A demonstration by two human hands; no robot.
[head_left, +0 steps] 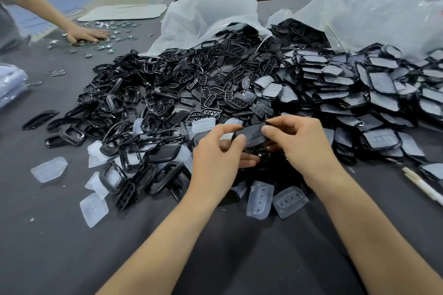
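A black shell piece (251, 133) is held between the left grip (217, 158) and the right grip (299, 148), raised slightly above the near edge of the heaped parts. It is pinched at one end by the left thumb and fingers and at the other by the right, so both grips are closed around this one piece. More dark parts are seen directly beneath it, though whether they are being joined to it cannot be told.

The work is judged to be at an early stage. No set-aside group of finished pieces can be made out near either grip. A large heap of black frames (134, 112) is spread beyond and to the left of the left grip. Stacked grey-faced pieces (359, 93) are banked beyond and to the right of the right grip (many spilling from the clear plastic bags (215, 17) farther off). Translucent pads (260, 199) are scattered on the tabletop (72, 235) just nearer than both grips. Nearly everything is therefore taken to be left to handle.
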